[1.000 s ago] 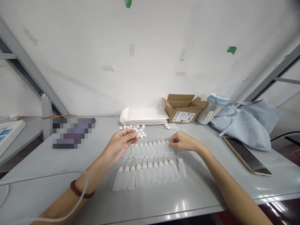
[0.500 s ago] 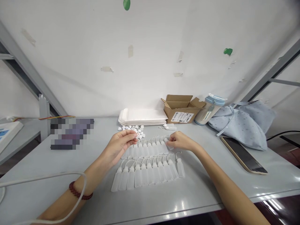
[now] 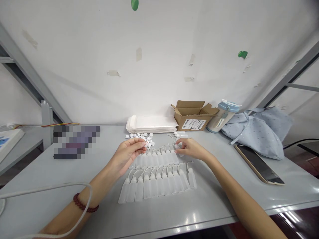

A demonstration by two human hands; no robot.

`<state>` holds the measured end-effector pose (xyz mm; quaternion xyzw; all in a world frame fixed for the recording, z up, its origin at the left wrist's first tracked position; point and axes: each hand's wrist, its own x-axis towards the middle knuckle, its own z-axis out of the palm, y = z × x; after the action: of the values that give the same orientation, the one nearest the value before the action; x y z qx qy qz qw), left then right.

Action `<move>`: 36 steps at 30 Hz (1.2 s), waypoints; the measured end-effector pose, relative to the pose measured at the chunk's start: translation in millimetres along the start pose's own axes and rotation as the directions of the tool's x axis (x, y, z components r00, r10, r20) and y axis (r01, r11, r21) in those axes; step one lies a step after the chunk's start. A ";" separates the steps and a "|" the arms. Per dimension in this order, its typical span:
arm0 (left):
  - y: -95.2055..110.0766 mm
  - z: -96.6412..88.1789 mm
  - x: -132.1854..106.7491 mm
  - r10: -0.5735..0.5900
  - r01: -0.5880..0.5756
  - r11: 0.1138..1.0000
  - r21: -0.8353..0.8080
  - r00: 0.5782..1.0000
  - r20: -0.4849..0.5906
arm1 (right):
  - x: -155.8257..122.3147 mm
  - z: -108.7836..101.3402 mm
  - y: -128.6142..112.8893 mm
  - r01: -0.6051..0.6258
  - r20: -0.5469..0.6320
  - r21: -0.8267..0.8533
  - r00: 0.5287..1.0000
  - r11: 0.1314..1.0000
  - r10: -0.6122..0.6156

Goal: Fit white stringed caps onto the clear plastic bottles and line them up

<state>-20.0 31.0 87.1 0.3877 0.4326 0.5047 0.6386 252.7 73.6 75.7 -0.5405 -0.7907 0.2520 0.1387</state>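
My left hand is closed in a pinch on a small white cap, above the left part of the back row. My right hand is at the right end of that row, thumb and forefinger apart around the top of a translucent squeeze bottle, which it partly hides. The back row of squeeze bottles lies side by side, thin tubes pointing away. A nearer row of similar bottles lies in front, tubes curving to the right. Behind my left fingertips is a loose pile of white caps.
White padded envelopes are stacked against the wall, beside an open cardboard box. Two loose bottles lie before the box. To the right are a tumbler, a blue cloth bag and a phone. A white cable crosses the left foreground.
My right thumb and forefinger have spread apart at the end bottle, and the hand has lifted slightly. My left hand keeps its pinch in the same place.
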 end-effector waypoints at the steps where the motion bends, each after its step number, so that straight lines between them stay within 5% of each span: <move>1: -0.1 -0.3 0.1 0.001 -0.001 1.000 0.003 1.000 0.005 | 0.1 0.2 0.4 0.007 0.001 -0.002 1.000 1.000 -0.007; 16: -1.3 1.0 -0.8 0.014 -0.015 0.999 0.037 1.000 0.025 | 5.2 8.0 1.4 0.090 -0.261 -0.102 0.959 0.991 -0.114; 21: -0.4 5.1 -3.4 0.036 -0.041 0.993 0.111 0.998 0.050 | 1.3 15.7 -10.2 0.210 -0.411 -0.148 0.876 0.966 -0.253; 25: -1.8 13.0 -8.4 0.090 -0.103 0.956 0.274 0.994 0.059 | -5.7 26.0 -25.2 0.427 -0.506 -0.277 0.697 0.861 -0.509; 28: -7.0 18.6 -13.1 0.213 -0.231 0.865 0.445 0.973 0.090 | -12.6 32.6 -39.0 0.496 -0.512 -0.343 0.614 0.798 -0.601; 36: -16.3 28.2 -23.6 0.496 -0.513 0.626 0.587 0.843 0.208 | -22.4 45.3 -53.0 0.553 -0.483 -0.283 0.624 0.784 -0.615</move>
<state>9.0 3.2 84.8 0.6877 0.4397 0.4860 0.3124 197.4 26.3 68.1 -0.3096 -0.8602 -0.0163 0.4049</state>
